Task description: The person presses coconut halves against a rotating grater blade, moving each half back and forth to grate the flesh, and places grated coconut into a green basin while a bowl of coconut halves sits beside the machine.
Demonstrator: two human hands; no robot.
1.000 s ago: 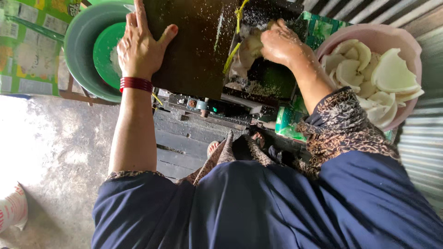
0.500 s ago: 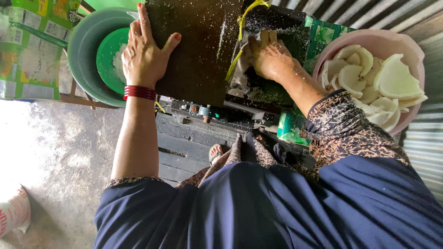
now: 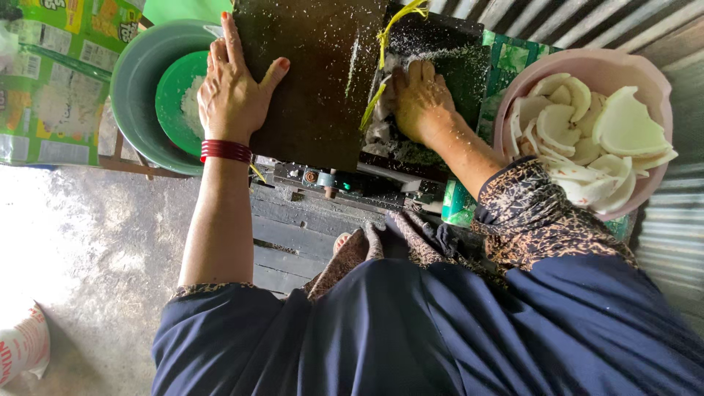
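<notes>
Presently, left to right, as seen from the head camera:

Printed green and yellow cartons point(image 3: 44, 81): glossy card, stacked at the far left edge.

Grey-green basin point(image 3: 136, 88): round, smooth plastic, holding a smaller bright green bowl point(image 3: 174, 95) with a heap of white gratings point(image 3: 193, 106), fine and fluffy.

Left hand point(image 3: 235, 92): laid open and flat, fingers spread, palm pressed on the edge of the dark cover; it grips nothing. A red bangle point(image 3: 225, 150) circles the wrist.

Dark cover point(image 3: 315, 73): flat, matt, rectangular panel of the grating machine, dusted with white flecks.

Yellow-green cord point(image 3: 381, 66): thin, limp, hanging along the gap beside the cover.

Right hand point(image 3: 419, 99): fingers curled downward into the machine's feed opening point(image 3: 447, 66), speckled with gratings. It appears to press a piece of coconut, but the piece itself is hidden beneath the palm, so the hold cannot be confirmed.

Pink bowl point(image 3: 645, 73): round plastic, at the far right, full of white coconut pieces point(image 3: 587, 132), curved, smooth-faced, broken into shell-like wedges.

Handling note, as a judgement: steady downward pressure with the heel of the right hand, fingertips kept high off the cutter, and the left hand bracing the cover firmly, would suit this step.
</notes>
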